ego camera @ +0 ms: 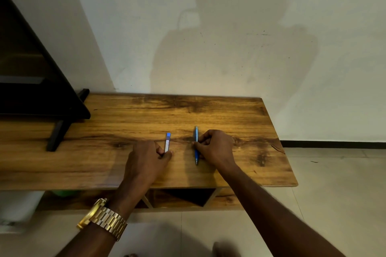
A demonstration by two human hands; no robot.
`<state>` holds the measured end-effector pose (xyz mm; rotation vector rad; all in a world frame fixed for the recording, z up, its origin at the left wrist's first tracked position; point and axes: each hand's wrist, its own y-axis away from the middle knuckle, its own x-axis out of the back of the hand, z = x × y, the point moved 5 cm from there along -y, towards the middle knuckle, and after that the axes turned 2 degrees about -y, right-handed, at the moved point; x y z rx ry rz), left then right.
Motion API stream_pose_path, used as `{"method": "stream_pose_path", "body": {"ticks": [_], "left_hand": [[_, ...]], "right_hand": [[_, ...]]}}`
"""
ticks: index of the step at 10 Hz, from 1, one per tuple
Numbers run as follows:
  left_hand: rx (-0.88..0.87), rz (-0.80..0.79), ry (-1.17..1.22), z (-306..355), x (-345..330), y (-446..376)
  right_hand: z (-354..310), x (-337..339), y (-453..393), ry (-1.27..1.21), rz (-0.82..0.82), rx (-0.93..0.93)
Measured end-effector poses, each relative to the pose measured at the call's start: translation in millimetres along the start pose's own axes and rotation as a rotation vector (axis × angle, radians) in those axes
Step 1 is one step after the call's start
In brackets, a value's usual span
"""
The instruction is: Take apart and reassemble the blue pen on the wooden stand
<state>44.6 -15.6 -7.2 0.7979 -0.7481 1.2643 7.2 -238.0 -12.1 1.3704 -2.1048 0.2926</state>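
Note:
Two pens lie on the wooden stand (pixel 261 123), both pointing away from me. The blue pen (pixel 196 137) is on the right; my right hand (pixel 216 147) pinches its middle with thumb and fingers, the tip sticking out toward me below the hand. A silver-white pen with a blue cap (pixel 167 142) lies to its left; my left hand (pixel 147 159) grips its near end between thumb and fingers. A gold watch is on my left wrist. Both pens rest against the wood.
A black television (pixel 31 81) on a dark leg (pixel 56 133) stands at the left of the stand. A white wall rises behind. The stand's right edge ends over a tiled floor (pixel 334 204). Open compartments (pixel 183 196) sit below the top.

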Motion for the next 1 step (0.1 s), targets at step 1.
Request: {"method": "stream_pose_path", "body": {"ticks": [1], "left_hand": [[-0.092,0.028,-0.048,2.7,10.0,-2.5]], "right_hand": [[-3.8,7.9,-1.0,0.078,0.048,0.026]]}}
